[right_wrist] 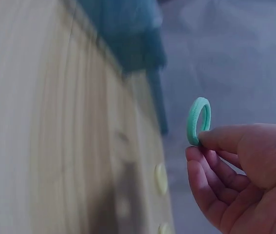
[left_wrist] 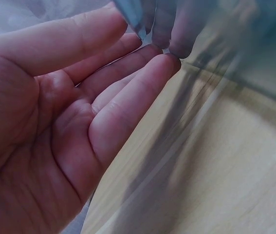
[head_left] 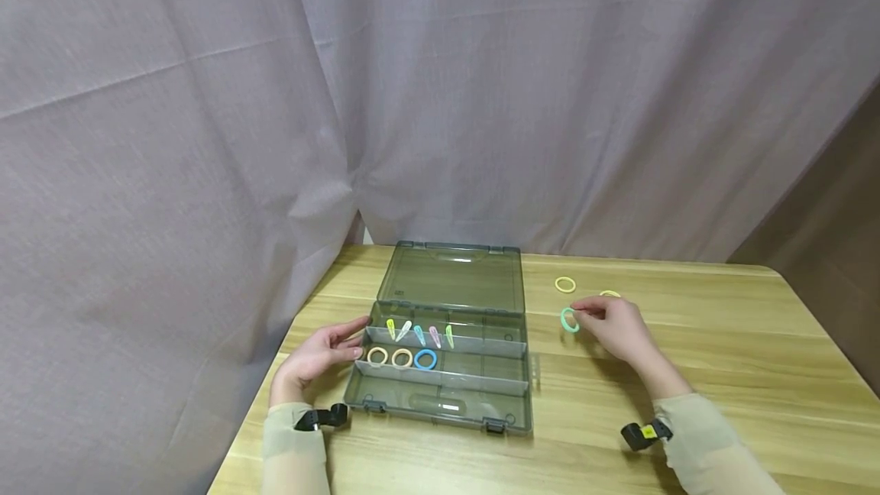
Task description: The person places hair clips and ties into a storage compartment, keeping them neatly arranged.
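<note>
My right hand (head_left: 617,327) pinches a mint-green hair tie (head_left: 569,320) between thumb and fingertips, raised above the table. In the right wrist view the hair tie (right_wrist: 194,122) stands upright in that pinch. At the left side of a clear grey compartment box (head_left: 440,422), the fingertips of my left hand (head_left: 319,357) touch its wall, with fingers mostly straight. The box's lid (head_left: 450,273) lies open toward the back. Its back row holds several hair clips (head_left: 420,335); the middle row holds two light-orange hair ties (head_left: 377,357) and a blue one (head_left: 425,360).
A yellow hair tie (head_left: 565,284) lies on the wooden table (head_left: 722,342) right of the lid. Another yellow one (head_left: 609,293) is partly hidden behind my right hand. A grey curtain (head_left: 481,98) hangs along the table's back and left.
</note>
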Tool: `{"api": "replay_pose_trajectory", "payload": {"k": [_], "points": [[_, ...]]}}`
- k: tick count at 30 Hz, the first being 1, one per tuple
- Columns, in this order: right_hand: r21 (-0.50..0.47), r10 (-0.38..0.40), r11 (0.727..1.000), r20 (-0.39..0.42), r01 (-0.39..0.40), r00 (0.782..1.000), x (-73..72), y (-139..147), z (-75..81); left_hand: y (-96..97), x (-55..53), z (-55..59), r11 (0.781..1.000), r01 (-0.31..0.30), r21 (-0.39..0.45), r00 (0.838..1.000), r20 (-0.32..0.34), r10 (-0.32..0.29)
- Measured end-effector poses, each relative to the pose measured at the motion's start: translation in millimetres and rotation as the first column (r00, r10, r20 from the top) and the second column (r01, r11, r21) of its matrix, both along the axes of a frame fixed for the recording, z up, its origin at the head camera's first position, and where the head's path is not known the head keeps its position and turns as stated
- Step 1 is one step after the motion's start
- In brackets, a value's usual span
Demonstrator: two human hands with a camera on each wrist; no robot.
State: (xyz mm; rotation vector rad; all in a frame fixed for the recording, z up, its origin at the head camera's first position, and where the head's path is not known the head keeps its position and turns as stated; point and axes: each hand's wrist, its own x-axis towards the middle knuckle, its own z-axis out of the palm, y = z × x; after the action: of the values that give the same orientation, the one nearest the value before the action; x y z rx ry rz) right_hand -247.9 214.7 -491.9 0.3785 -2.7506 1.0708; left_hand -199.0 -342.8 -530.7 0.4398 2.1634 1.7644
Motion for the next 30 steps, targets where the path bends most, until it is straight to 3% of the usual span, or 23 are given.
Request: {"api": "replay_pose_trajectory", "payload": {"k": [9,17,23,30], "points": [[-0.018,0.18,0.983,-0.057,-0.181,0.982,21.0,-72,16.4,-0.2,1.1,-1.4,1.0,0.002,0.005,1.0,-0.003,-0.002],[0.152,0.374,0.924,-0.164,-0.352,0.913,31.1,-142,8.6,-0.4,1.9,0.3,1.0,-0.002,-0.011,1.0,-0.005,0.002],[0.252,0.461,0.875,-0.173,-0.413,0.871,33.2,-173,4.2,1.7,0.7,0.7,1.0,-0.002,-0.017,1.0,-0.009,0.002],[0.36,0.508,0.832,-0.187,-0.422,0.841,31.5,-189,0.0,2.5,0.7,0.7,1.0,0.002,-0.011,1.0,-0.007,-0.002]]}}
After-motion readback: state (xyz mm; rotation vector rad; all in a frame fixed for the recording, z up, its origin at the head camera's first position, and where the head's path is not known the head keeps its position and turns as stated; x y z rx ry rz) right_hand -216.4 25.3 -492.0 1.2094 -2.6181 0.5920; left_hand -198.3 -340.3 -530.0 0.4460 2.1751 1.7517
